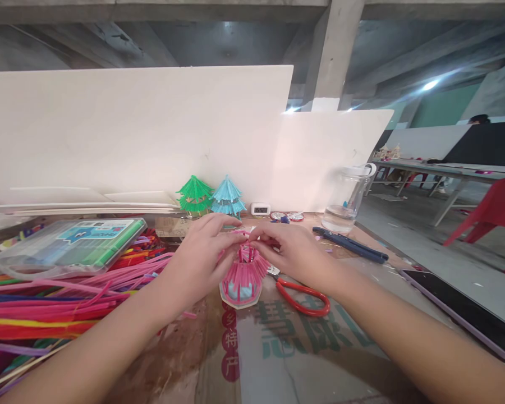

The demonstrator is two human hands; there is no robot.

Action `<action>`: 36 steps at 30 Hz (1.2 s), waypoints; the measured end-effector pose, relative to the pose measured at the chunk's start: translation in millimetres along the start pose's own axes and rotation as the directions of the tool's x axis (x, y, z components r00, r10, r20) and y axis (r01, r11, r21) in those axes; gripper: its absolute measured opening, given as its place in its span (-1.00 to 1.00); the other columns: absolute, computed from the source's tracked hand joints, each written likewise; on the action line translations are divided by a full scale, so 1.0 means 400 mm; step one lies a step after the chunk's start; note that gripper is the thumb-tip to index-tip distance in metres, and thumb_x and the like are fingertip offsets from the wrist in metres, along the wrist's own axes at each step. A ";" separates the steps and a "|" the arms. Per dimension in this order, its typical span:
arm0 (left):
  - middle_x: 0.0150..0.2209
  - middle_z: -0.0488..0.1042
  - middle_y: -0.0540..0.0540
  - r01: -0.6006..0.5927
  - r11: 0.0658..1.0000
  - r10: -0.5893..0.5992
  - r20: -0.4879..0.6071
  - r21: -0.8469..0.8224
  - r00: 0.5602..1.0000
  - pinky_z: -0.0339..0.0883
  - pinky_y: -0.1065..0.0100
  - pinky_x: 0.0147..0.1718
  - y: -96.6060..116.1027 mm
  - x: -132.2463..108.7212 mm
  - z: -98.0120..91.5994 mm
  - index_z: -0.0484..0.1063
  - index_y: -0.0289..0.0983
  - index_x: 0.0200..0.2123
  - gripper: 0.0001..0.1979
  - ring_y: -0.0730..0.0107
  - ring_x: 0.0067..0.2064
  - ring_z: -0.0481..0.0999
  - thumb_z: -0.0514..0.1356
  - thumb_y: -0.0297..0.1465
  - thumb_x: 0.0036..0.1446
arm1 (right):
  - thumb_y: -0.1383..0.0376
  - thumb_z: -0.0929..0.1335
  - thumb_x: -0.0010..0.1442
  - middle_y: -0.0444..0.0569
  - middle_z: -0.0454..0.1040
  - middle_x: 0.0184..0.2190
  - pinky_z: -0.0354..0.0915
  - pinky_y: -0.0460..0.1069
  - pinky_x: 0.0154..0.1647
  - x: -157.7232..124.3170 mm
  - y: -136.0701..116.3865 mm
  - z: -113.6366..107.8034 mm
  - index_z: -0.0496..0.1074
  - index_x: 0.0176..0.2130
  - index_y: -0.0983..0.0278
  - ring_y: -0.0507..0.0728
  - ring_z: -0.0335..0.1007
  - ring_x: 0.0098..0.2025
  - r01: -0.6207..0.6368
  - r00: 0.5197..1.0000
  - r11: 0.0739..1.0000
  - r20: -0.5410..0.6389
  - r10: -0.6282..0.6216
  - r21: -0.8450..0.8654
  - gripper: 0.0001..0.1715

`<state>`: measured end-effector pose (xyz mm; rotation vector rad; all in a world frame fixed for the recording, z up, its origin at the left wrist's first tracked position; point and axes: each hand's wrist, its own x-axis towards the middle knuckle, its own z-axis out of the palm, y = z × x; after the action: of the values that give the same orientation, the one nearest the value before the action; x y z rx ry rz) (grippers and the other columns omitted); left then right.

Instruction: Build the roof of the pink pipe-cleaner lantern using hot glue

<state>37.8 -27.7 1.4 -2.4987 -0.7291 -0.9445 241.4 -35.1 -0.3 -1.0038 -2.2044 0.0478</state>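
Observation:
A small pink tiered model [244, 272] made of pipe cleaners stands on a pale many-sided base, with something light blue inside its lower part. Over its top, my left hand [206, 247] pinches a pink pipe cleaner [244, 232] from the left side. From the right, my right hand [290, 249] has thumb and forefinger closed on the same pink piece; the fingertips partly hide it. Red-handled scissors [305, 297] lie just below my right hand, their blades partly covered. Behind my hands stand a green model tree [194, 195] and a light blue one [228, 196].
Many coloured pipe cleaners [67, 303] are heaped at left under a clear plastic case [71, 247]. A small digital clock [261, 209], a water jug [343, 199], dark-handled pliers [351, 245] and a phone [463, 314] lie around the table. White boards [143, 134] rise behind.

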 end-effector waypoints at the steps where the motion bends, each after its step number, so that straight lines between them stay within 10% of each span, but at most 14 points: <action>1: -0.04 0.47 -0.21 0.004 1.000 -0.004 0.004 -0.002 1.000 0.31 0.09 -0.01 0.002 0.001 -0.002 0.49 -0.26 0.01 -0.68 0.14 0.01 0.41 0.04 -0.51 0.27 | 0.38 0.29 0.27 -0.06 0.58 -0.31 0.20 -0.08 -0.35 0.000 -0.001 0.000 0.47 -0.20 0.28 0.05 0.44 -0.35 -0.007 1.000 1.000 -0.006 0.007 0.000 -0.84; 18: -0.06 0.50 -0.17 0.187 0.952 -0.189 0.017 -0.242 0.982 0.39 0.21 -0.05 0.051 0.006 -0.035 0.59 -0.22 -0.14 -0.73 0.22 -0.02 0.47 0.08 -0.40 0.27 | 0.32 0.30 0.25 -0.13 0.52 -0.49 0.17 -0.10 -0.47 -0.004 -0.007 0.003 0.43 -0.32 0.26 0.01 0.37 -0.49 0.038 0.983 0.997 -0.184 -0.024 0.071 -0.87; 26: 0.00 0.52 -0.10 0.297 0.825 -0.309 0.057 -0.481 0.949 0.38 0.23 0.02 0.069 0.008 -0.035 0.56 -0.10 -0.04 -0.73 0.23 0.01 0.49 0.14 -0.31 0.26 | 0.37 0.27 0.26 -0.11 0.52 -0.52 0.18 -0.09 -0.50 -0.008 -0.012 -0.001 0.41 -0.34 0.27 0.02 0.39 -0.51 0.178 0.872 0.963 -0.422 -0.250 -0.203 -0.85; 36: -0.39 0.58 -0.01 0.503 0.743 -0.511 0.112 -0.442 0.852 0.36 0.36 -0.30 0.031 0.017 -0.054 0.54 -0.21 -0.41 -0.79 0.30 -0.31 0.52 0.20 -0.23 0.13 | 0.26 0.23 0.36 0.03 0.57 -0.32 0.28 0.01 -0.24 -0.003 -0.047 -0.031 0.40 -0.26 0.24 0.14 0.46 -0.25 0.254 0.908 0.942 -0.282 -0.311 -0.220 -0.80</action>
<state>38.5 -46.3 19.5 -2.7264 -1.3740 -1.4734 237.5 -52.2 14.1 -0.7134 -2.0583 -0.4232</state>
